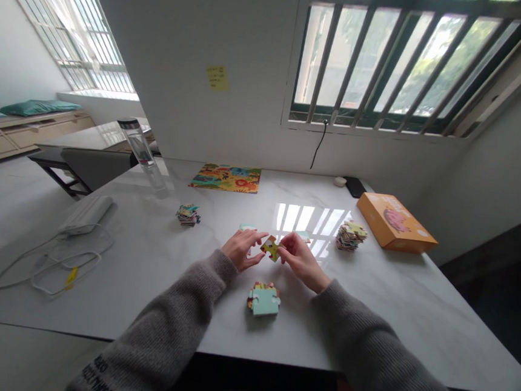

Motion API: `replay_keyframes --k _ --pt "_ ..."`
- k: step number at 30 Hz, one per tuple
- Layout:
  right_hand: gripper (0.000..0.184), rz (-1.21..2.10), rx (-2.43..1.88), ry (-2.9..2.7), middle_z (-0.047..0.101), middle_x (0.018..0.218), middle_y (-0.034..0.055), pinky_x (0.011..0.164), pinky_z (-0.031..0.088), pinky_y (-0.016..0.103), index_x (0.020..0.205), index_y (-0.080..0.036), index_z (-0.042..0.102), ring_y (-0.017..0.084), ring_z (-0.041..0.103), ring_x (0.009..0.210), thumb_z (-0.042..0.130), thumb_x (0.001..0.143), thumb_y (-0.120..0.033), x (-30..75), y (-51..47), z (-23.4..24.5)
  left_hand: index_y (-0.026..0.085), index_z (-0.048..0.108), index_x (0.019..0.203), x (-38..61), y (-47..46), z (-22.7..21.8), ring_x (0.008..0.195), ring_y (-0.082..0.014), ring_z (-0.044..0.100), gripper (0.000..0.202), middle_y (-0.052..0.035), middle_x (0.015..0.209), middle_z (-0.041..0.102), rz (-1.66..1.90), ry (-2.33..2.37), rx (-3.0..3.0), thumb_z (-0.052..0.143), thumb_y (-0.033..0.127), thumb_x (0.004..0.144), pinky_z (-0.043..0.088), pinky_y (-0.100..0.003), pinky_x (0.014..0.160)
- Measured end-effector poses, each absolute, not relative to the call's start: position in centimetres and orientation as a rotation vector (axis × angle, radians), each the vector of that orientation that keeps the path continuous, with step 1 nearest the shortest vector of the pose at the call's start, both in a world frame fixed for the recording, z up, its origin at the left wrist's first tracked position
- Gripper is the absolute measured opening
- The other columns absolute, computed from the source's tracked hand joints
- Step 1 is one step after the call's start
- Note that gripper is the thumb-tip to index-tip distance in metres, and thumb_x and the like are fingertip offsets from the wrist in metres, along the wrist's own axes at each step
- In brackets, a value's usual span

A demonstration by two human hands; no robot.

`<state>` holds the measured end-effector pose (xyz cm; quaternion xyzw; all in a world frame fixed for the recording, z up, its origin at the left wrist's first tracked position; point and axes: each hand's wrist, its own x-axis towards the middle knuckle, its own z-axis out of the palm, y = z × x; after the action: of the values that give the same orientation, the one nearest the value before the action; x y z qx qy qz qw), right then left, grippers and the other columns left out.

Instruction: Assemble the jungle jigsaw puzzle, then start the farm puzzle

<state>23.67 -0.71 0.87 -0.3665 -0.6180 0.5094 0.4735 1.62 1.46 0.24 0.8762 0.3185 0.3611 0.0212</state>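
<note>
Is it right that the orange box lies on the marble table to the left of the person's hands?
Not left: the head view shows the orange box to the right of the person's right hand. It does lie on the marble table.

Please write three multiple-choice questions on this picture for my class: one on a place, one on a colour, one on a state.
1. Where is the orange box? A on the floor; B on the table; C on the windowsill.
2. What colour are the sleeves? A grey; B red; C yellow.
3. The right hand is: A in a fist; B flat on the table; C pinching a puzzle piece.

Answers: 1 B, it lies at the table's right side. 2 A, the knitted cloth is grey. 3 C, it grips the piece.
</note>
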Motion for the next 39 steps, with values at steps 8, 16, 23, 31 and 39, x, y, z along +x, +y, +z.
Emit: replay_keyframes --k 8,16,23,31,39 --pt "0.04 1.326 -0.882 -1.431 0.067 0.084 0.0001 0.07 0.054 0.035 0.112 -0.022 0.055 0.016 0.066 0.07 0.072 0.082 -0.042 22.9 -1.5 1.5 0.02 0.064 0.101 2.3 1.3 0.0 0.077 -0.0176 0.066 0.012 -0.0021 0.082 0.07 1.361 0.944 2.505 0.062 0.027 0.092 0.051 -0.04 0.093" --pt "0.038 1.352 -0.953 -1.152 0.074 0.078 0.0036 0.083 0.055 0.04 0.088 -0.02 0.056 0.022 0.072 0.082 0.074 0.079 -0.052 22.3 -1.7 0.7 0.019 0.056 0.124 2.4 1.3 -0.5 0.1 -0.0264 0.065 0.056 -0.0098 0.108 0.067 1.209 0.999 2.712 0.076 0.043 0.079 0.049 -0.041 0.089" --pt "0.028 1.025 -1.001 -1.559 0.075 0.094 0.0081 0.084 0.056 0.043 0.11 -0.022 0.053 0.023 0.072 0.088 0.057 0.092 -0.043 23.7 -1.4 1.6 0.019 0.055 0.127 2.0 1.2 0.3 0.102 -0.026 0.064 0.048 -0.0091 0.112 0.069 1.223 1.059 2.76 0.069 0.025 0.082 0.048 -0.039 0.087" --pt "0.022 0.34 -1.092 -1.688 0.072 0.105 0.0095 0.076 0.055 0.036 0.114 -0.021 0.057 0.019 0.067 0.081 0.043 0.098 -0.026 28.4 0.0 3.9 0.02 0.057 0.12 1.6 1.3 0.4 0.099 -0.0241 0.066 0.044 -0.0076 0.111 0.071 1.208 1.094 2.676 0.07 0.02 0.078 0.047 -0.038 0.088" --pt "0.04 0.176 -1.497 -2.067 0.066 0.113 0.0172 0.096 0.046 0.039 0.113 -0.012 0.066 0.027 0.059 0.108 0.038 0.086 -0.004 30.8 1.5 1.2 0.025 0.067 0.102 1.7 2.1 -1.2 0.104 -0.0239 0.064 0.024 -0.0027 0.108 0.074 0.923 0.964 2.713 0.074 0.036 0.082 0.042 -0.044 0.101"
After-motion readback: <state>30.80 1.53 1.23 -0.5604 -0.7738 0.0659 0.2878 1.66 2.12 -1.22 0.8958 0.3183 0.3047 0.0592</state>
